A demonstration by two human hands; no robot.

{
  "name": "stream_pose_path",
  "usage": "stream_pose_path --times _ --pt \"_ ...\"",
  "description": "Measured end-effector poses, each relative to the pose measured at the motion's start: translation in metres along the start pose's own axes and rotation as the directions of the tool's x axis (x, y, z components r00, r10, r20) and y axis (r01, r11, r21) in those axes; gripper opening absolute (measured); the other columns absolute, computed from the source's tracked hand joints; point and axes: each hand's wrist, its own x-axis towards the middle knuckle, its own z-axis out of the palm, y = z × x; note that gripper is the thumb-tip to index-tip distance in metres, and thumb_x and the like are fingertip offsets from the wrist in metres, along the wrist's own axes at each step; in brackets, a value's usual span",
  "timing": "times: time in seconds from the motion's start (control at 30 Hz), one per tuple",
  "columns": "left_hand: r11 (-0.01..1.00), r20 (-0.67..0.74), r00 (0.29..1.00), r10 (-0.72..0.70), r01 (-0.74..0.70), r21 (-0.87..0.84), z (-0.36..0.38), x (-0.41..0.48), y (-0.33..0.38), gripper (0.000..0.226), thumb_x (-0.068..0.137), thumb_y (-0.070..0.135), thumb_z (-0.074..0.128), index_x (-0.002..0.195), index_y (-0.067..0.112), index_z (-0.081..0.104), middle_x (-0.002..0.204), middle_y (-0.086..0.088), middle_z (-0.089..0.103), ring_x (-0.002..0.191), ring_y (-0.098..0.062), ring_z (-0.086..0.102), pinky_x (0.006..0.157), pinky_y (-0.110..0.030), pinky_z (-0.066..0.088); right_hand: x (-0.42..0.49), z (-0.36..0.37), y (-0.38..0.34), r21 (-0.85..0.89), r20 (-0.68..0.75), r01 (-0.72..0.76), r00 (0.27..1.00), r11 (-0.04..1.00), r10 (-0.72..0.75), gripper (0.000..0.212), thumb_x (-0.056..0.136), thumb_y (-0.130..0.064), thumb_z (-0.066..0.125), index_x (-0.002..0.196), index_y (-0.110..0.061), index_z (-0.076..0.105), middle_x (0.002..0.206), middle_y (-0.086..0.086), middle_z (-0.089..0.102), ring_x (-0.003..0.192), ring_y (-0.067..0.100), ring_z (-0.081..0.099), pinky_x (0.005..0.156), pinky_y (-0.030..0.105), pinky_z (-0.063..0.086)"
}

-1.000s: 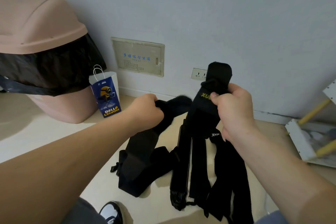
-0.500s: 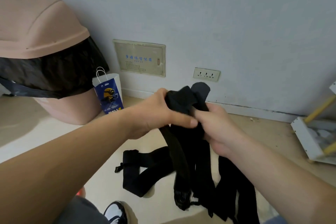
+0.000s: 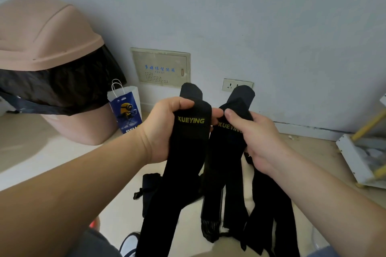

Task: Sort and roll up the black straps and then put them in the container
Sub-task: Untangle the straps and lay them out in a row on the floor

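Hanging left strap: we grip its top end in our left hand, fingers curled round the band beside the yellow XUEYING lettering; the rest drops toward the floor.
Right strap: we pinch it between the thumb and fingers of our right hand, just beside the left strap. Its yellow lettering is partly covered, and both top ends stick up above our hands.
Other straps: more black bands hang below our right hand; we cannot tell how many.
Floor strap: a folded black piece with a small buckle lies on the floor between our forearms.
Shoe: white and black, at the bottom edge.
Paper bag: blue and white with a cartoon figure, standing against the bin.
Bin: pink and lidded, black liner hanging out, at the left by the wall.
Wall panel: beige with blue characters; a socket sits to its right.
Rack: white frame with yellow rods, at the right edge.
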Motion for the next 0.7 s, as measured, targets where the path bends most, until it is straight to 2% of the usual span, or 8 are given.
stream_pose_path --times 0.07,0.13,0.17,0.23,0.33,0.43,0.6,0.7 --pt "1.0 -0.023 1.0 -0.006 0.007 0.018 0.001 0.0 0.001 0.057 0.101 0.04 0.035 0.122 0.011 0.079 0.12 -0.008 0.078 0.087 -0.022 0.077 0.075 -0.034 0.06 0.001 0.0 -0.003 0.036 0.009 -0.008 1.0 0.999 0.008 0.025 0.097 -0.04 0.075 0.109 -0.019 0.078 0.102 0.008 0.083 0.096 0.029 0.08 0.085 0.047 0.065" --pt "0.999 -0.049 0.999 -0.022 0.024 0.042 0.002 -0.001 0.0 0.048 0.103 0.036 0.042 0.123 0.01 0.077 0.119 -0.008 0.079 0.084 -0.02 0.079 0.068 -0.031 0.062 0.001 0.001 -0.005 0.075 0.03 -0.032 0.999 0.997 0.03 0.03 0.103 -0.042 0.066 0.115 -0.016 0.077 0.107 0.01 0.082 0.098 0.031 0.08 0.089 0.049 0.063" --pt "0.997 -0.075 0.997 -0.019 0.025 0.072 0.002 -0.001 -0.002 0.039 0.104 0.03 0.05 0.123 0.008 0.075 0.119 -0.009 0.079 0.088 -0.022 0.079 0.07 -0.032 0.063 0.002 0.001 -0.005 0.096 0.038 -0.05 0.998 0.994 0.046 0.034 0.105 -0.043 0.062 0.117 -0.016 0.076 0.109 0.011 0.081 0.099 0.031 0.08 0.09 0.049 0.063" --pt "0.984 -0.131 0.991 0.026 -0.002 0.18 0.0 0.0 -0.006 0.026 0.102 0.016 0.062 0.125 0.007 0.07 0.118 -0.012 0.078 0.102 -0.027 0.078 0.087 -0.036 0.064 0.001 0.0 -0.006 0.123 0.041 -0.081 0.996 0.989 0.077 0.037 0.107 -0.044 0.056 0.119 -0.015 0.076 0.11 0.01 0.082 0.099 0.031 0.08 0.084 0.045 0.063" --pt "0.933 -0.117 0.986 0.12 -0.072 0.353 -0.002 0.003 -0.011 0.025 0.1 0.006 0.066 0.124 0.012 0.07 0.117 -0.013 0.078 0.113 -0.031 0.074 0.106 -0.049 0.056 0.0 0.0 -0.005 0.092 0.074 -0.075 0.995 0.993 0.068 0.037 0.11 -0.042 0.052 0.121 -0.016 0.075 0.112 0.01 0.081 0.102 0.029 0.079 0.084 0.044 0.062" --pt "0.923 -0.092 0.981 0.172 -0.128 0.362 0.002 0.003 -0.012 0.025 0.103 0.01 0.064 0.128 0.013 0.068 0.121 -0.013 0.077 0.117 -0.033 0.072 0.109 -0.053 0.053 -0.001 0.002 -0.003 0.048 0.1 -0.026 0.995 0.999 0.021 0.033 0.11 -0.039 0.054 0.122 -0.017 0.076 0.114 0.007 0.081 0.107 0.027 0.078 0.096 0.046 0.059" --pt "0.908 0.016 0.981 0.193 -0.185 0.375 0.012 0.002 -0.016 0.024 0.106 0.012 0.059 0.127 0.011 0.069 0.122 -0.016 0.076 0.118 -0.036 0.07 0.105 -0.048 0.057 -0.006 0.007 -0.006 0.025 0.114 -0.007 0.993 1.0 0.004 0.025 0.109 -0.032 0.059 0.112 -0.019 0.081 0.104 0.011 0.082 0.096 0.029 0.081 0.081 0.042 0.063" --pt "0.9 -0.018 0.968 0.251 -0.226 0.373 0.012 0.004 -0.015 0.022 0.103 0.007 0.061 0.123 0.007 0.072 0.12 -0.019 0.075 0.116 -0.037 0.07 0.101 -0.044 0.058 -0.006 0.009 -0.006 0.036 0.139 -0.018 0.99 0.999 0.012 0.026 0.109 -0.027 0.057 0.113 -0.019 0.081 0.108 0.013 0.082 0.098 0.03 0.08 0.085 0.044 0.065"
